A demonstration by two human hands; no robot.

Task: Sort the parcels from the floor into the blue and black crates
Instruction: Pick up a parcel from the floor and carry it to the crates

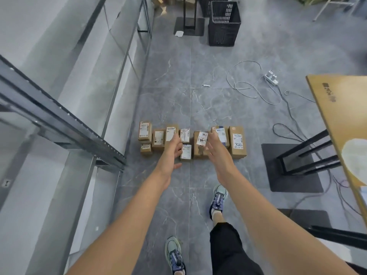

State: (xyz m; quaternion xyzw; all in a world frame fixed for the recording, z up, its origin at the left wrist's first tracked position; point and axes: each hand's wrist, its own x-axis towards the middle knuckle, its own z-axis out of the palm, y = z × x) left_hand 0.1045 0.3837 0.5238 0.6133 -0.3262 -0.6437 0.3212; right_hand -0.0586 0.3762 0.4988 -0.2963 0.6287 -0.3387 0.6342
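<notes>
Hiding part of parcels (pixel 158 144) row: left hand (pixel 171 155), right hand (pixel 218 155), both relaxed, empty; labels (pixel 237 141) blurred.

A black slotted plastic crate (pixel 224 26) stands well behind the row of brown cardboard parcels (pixel 201 138); a tan wooden tabletop (pixel 341 108) lies right of that row.

Both arms outstretched, left hand (pixel 172 153) and right hand (pixel 217 153) open-fingered.

Grey veined floor tiles (pixel 168 76); metal shelving frame (pixel 59 120) at left; white power strip (pixel 271 78) with looped cable (pixel 247 61); wooden tabletop (pixel 341 116) on black legs (pixel 305 155) at right.
</notes>
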